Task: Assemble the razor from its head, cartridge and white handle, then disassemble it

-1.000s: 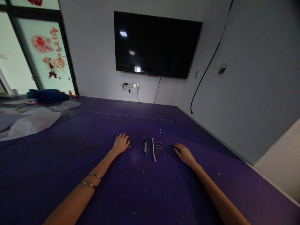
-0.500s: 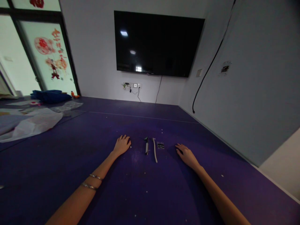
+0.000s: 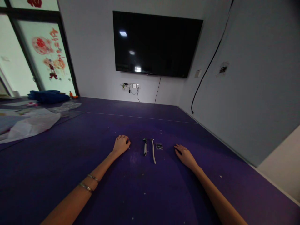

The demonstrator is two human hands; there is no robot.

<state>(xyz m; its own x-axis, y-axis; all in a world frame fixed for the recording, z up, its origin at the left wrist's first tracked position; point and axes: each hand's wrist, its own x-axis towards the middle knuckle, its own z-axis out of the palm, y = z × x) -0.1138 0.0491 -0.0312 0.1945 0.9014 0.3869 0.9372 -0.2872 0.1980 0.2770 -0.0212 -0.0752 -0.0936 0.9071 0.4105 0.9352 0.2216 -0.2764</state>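
Observation:
My left hand [image 3: 120, 145] rests palm down on the purple surface, holding nothing, its fingers a little bent and the thumb apart. Nearest to it, on its right, lies a razor [image 3: 145, 147] with a dark head and a grey-and-black handle. A slim white toothbrush [image 3: 153, 152] lies alongside the razor, its head pointing away from me. Just right of that is a small flat clear pack [image 3: 159, 146] with dark strips; its contents are too small to name. My right hand [image 3: 185, 154] lies palm down further right, fingers loosely extended, touching only the surface.
The wide purple surface [image 3: 112, 193] has small white specks on it. Clear plastic bags [image 3: 37, 123] and a dark blue cloth bundle [image 3: 50, 96] lie at the far left. A television [image 3: 157, 43] hangs on the back wall, and a black cable [image 3: 206, 72] dangles at the right wall.
The fingers of my left hand have bent slightly more. The view has shifted a little; the razor, toothbrush and pack stay in place, and my right hand looks much the same.

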